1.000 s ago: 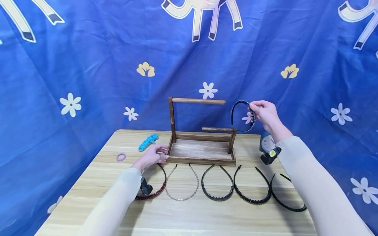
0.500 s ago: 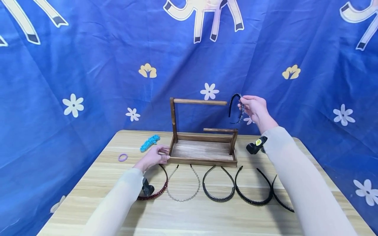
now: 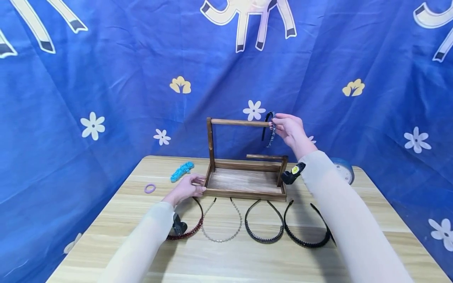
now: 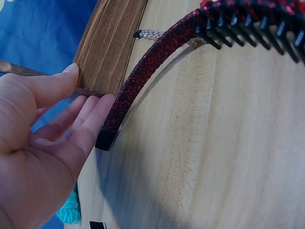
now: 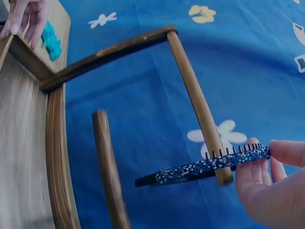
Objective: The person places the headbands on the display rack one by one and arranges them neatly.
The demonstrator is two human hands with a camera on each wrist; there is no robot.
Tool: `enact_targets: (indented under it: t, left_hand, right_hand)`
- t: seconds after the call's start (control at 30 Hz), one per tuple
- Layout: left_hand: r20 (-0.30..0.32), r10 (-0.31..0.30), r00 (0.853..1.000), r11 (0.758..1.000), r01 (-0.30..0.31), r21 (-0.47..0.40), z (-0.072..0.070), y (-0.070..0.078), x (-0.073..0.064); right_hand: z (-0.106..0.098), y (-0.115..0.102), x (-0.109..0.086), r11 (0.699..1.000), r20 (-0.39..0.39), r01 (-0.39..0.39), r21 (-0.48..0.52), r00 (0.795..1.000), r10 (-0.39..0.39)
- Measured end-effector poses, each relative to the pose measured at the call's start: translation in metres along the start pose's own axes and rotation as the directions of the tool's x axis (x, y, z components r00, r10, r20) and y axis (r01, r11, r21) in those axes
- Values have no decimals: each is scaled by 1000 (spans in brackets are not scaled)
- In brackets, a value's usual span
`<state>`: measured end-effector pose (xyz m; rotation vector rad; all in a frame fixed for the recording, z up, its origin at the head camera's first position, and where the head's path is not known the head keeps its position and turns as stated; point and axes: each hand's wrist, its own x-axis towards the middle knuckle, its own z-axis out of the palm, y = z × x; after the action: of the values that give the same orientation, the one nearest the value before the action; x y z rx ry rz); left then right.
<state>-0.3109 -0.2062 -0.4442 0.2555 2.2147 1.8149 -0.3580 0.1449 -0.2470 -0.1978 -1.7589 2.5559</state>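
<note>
A dark wooden rack has a shallow tray base, a long upper bar and a shorter lower bar. My right hand pinches a blue glittery headband with black teeth between thumb and fingers. That headband stands upright at the free end of the upper bar and crosses it in the right wrist view; whether it touches the bar, I cannot tell. My left hand holds the tray's left end, thumb on one side and fingers on the other. Close by that hand lies a red glittery headband.
In front of the rack lie a clear beaded headband and several black headbands. A turquoise cord bundle and a purple ring are at the left. A round blue clock-like object stands behind my right sleeve.
My right hand has moved left with the blue headband, from beside the rack to the upper bar's free end. The left hand keeps its hold on the tray.
</note>
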Motion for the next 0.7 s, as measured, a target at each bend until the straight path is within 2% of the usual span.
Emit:
enact_targets:
  t: [0.27,0.5,0.7]
  left_hand:
    - [-4,-12,1000,1000,12,-25,1,-1,1]
    - [-1,6,1000,1000,-6,-24,0,-1,2]
    - [-14,-6,1000,1000,5,-18,1,-1,2]
  right_hand:
    - [35,20,3,989,57,-1,145,998,-8]
    - [64,41,4,987,89,38,154,995,-52]
    - [81,54,5,985,118,36,166,991,-56]
